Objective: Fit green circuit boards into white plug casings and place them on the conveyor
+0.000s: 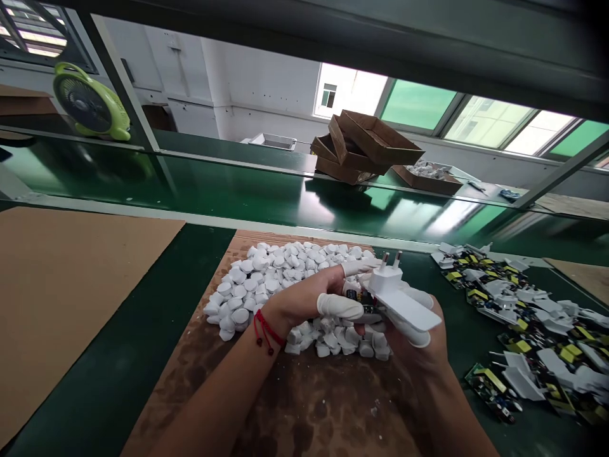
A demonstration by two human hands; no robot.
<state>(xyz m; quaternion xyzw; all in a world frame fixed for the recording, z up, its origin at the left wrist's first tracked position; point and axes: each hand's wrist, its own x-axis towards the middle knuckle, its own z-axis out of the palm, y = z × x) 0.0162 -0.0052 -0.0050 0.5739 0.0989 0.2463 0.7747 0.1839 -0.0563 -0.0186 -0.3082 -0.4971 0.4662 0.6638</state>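
My left hand [320,296], with white finger cots and a red cord at its wrist, is closed around a circuit board with dark components [365,308], largely hidden by the fingers. My right hand [431,343], also in white finger cots, grips a white plug housing [404,304] with two metal pins pointing up. The housing is right against the board, between both hands. Whether the two are joined I cannot tell. Beneath and behind the hands, many small white caps [266,279] lie heaped on a stained cardboard sheet [304,406].
To the right, circuit boards with yellow parts and white housings [523,304] are piled on the green table. Another cardboard sheet [71,298] lies left. Brown boxes [366,146] and a green fan [90,101] stand on the shelf beyond. A beam [333,44] crosses overhead.
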